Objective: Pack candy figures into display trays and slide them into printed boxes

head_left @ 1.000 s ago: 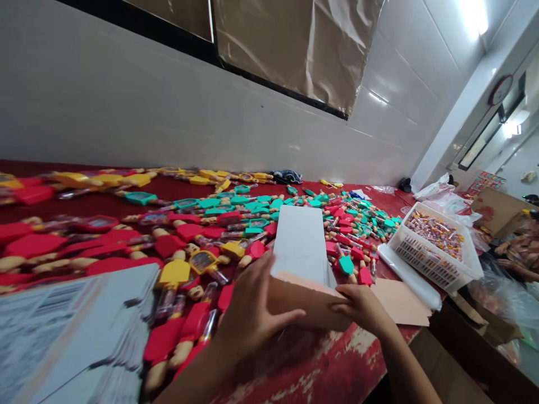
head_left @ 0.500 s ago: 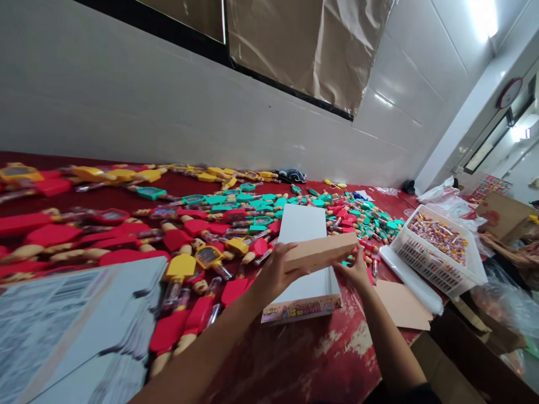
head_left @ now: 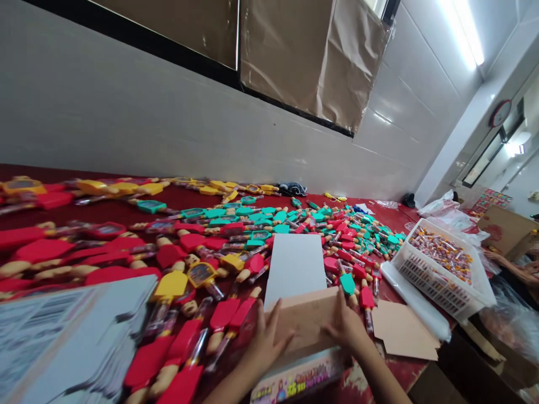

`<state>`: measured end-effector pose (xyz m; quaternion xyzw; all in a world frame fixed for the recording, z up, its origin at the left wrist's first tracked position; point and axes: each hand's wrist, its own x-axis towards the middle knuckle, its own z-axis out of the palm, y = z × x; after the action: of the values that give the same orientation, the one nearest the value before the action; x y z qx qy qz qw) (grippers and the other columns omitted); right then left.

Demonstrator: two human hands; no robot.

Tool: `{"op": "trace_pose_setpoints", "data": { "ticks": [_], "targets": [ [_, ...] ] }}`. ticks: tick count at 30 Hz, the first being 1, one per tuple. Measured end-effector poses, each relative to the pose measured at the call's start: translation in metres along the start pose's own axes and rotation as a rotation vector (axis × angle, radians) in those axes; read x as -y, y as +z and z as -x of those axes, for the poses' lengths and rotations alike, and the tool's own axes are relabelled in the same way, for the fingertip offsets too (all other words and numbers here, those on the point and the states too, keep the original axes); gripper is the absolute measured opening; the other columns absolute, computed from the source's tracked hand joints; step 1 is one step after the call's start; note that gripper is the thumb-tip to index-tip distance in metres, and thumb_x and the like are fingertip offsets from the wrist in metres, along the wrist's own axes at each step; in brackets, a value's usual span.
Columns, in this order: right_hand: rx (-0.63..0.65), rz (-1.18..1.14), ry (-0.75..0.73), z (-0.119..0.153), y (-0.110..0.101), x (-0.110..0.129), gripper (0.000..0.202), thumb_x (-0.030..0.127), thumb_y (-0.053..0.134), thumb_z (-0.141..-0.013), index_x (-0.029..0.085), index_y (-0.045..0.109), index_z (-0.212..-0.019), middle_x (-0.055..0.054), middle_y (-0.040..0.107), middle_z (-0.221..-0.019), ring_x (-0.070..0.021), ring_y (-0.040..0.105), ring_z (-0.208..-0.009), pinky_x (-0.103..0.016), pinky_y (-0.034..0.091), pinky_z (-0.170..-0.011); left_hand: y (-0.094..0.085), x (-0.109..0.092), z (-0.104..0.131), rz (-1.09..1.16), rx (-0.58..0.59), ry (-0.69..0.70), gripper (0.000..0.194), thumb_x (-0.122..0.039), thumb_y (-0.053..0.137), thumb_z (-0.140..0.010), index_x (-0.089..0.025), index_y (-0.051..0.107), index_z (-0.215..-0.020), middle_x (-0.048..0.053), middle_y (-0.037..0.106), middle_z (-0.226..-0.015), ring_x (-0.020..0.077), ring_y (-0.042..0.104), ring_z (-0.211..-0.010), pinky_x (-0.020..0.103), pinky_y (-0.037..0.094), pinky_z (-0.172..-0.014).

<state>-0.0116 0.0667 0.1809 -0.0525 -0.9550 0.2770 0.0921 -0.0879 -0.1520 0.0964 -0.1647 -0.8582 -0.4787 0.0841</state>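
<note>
My left hand [head_left: 264, 343] and my right hand [head_left: 347, 326] grip the two ends of a brown cardboard piece [head_left: 309, 320]. They press it against the near end of a flat white box [head_left: 293, 265] lying on the red table [head_left: 126, 209]. A colourful printed edge of the box [head_left: 297, 380] shows below my hands. Red, yellow and teal plastic toys [head_left: 202, 264] with clear tubes lie thickly around the box.
A stack of grey printed cards [head_left: 63, 336] sits at the near left. A white basket of small candies [head_left: 442, 262] stands at the right, with a loose cardboard sheet [head_left: 402, 335] before it. Another person's arm [head_left: 511, 269] is at the far right. A tiled wall runs behind.
The cardboard piece, held up level over the box half a second ago, has come down to the box's near end. Both hands moved toward me with it.
</note>
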Motion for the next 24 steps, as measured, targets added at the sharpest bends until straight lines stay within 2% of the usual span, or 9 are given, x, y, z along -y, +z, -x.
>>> {"op": "trace_pose_setpoints", "data": {
  "ticks": [2,4,6,8,10,13,16,21,24],
  "targets": [
    [0.186,0.202,0.037,0.015,0.0,0.002,0.119,0.021,0.079,-0.053,0.006,0.012,-0.15,-0.026,0.063,-0.113,-0.0395,0.061,-0.102,-0.047,0.049,-0.086,0.0,0.008,0.015,-0.052,0.104,-0.044,0.082,-0.045,0.061,-0.071,-0.004,0.039,-0.138,0.03,-0.003,-0.153,0.0418,0.013,-0.142,0.055,0.029,-0.11],
    [0.291,0.389,0.05,0.031,0.006,-0.001,0.12,0.016,0.083,-0.043,0.006,0.025,-0.148,-0.028,0.062,-0.112,-0.0435,0.06,-0.102,-0.049,0.048,-0.087,-0.005,0.017,0.032,-0.088,0.188,-0.072,0.078,-0.043,0.06,-0.071,-0.005,0.042,-0.137,0.027,0.01,-0.154,0.0379,0.018,-0.142,0.052,0.027,-0.112],
    [0.349,0.533,0.006,0.046,0.017,-0.007,0.089,0.016,0.078,-0.056,0.009,0.045,-0.138,-0.027,0.06,-0.118,-0.0447,0.056,-0.11,-0.055,0.044,-0.094,-0.015,0.022,0.05,-0.087,0.283,-0.081,0.071,-0.048,0.054,-0.076,-0.008,0.048,-0.135,0.023,0.025,-0.151,0.034,0.025,-0.14,0.051,0.025,-0.114],
    [0.415,0.581,-0.06,0.056,0.031,-0.015,0.051,0.011,0.058,-0.075,0.011,0.059,-0.126,-0.025,0.052,-0.132,-0.0414,0.047,-0.125,-0.056,0.037,-0.103,-0.026,0.021,0.065,-0.071,0.368,-0.084,0.073,-0.055,0.054,-0.075,-0.009,0.052,-0.132,0.023,0.031,-0.149,0.0334,0.027,-0.14,0.049,0.023,-0.115],
    [0.498,0.491,-0.113,0.062,0.042,-0.019,0.052,0.003,0.041,-0.081,0.014,0.058,-0.128,-0.02,0.046,-0.14,-0.0338,0.044,-0.13,-0.05,0.036,-0.106,-0.038,0.011,0.075,-0.076,0.474,-0.085,0.082,-0.057,0.061,-0.069,-0.006,0.052,-0.133,0.025,0.027,-0.15,0.0344,0.021,-0.142,0.046,0.021,-0.117],
    [0.593,0.326,-0.168,0.066,0.047,-0.016,0.065,0.005,0.044,-0.077,0.014,0.043,-0.141,-0.019,0.051,-0.135,-0.0293,0.051,-0.124,-0.04,0.041,-0.104,-0.054,-0.014,0.08,-0.138,0.631,-0.154,0.097,-0.051,0.068,-0.063,-0.005,0.038,-0.142,0.025,0.012,-0.154,0.0346,0.005,-0.144,0.044,0.014,-0.118],
    [0.661,0.305,-0.157,0.068,0.04,-0.009,0.068,0.011,0.046,-0.076,0.012,0.04,-0.143,-0.02,0.055,-0.13,-0.0296,0.054,-0.12,-0.038,0.041,-0.103,-0.066,-0.037,0.078,-0.167,0.726,-0.205,0.106,-0.046,0.071,-0.06,-0.008,0.026,-0.148,0.022,0.001,-0.156,0.0353,0.006,-0.144,0.044,0.014,-0.117],
    [0.744,0.202,-0.089,0.066,0.023,-0.006,0.061,0.02,0.045,-0.077,0.02,0.049,-0.138,-0.016,0.061,-0.124,-0.0275,0.058,-0.115,-0.034,0.043,-0.099,-0.074,-0.044,0.077,-0.15,0.809,-0.139,0.117,-0.064,0.073,-0.055,-0.012,0.025,-0.149,0.02,0.009,-0.156,0.0353,0.004,-0.144,0.045,0.015,-0.118],
    [0.759,0.106,-0.103,0.063,0.017,-0.006,0.057,0.027,0.049,-0.076,0.027,0.055,-0.133,-0.011,0.063,-0.122,-0.0273,0.06,-0.112,-0.033,0.045,-0.098,-0.078,-0.045,0.076,-0.121,0.85,-0.084,0.122,-0.074,0.072,-0.048,-0.01,0.034,-0.145,0.023,0.016,-0.154,0.0369,0.013,-0.143,0.046,0.019,-0.117]
  ]
}}
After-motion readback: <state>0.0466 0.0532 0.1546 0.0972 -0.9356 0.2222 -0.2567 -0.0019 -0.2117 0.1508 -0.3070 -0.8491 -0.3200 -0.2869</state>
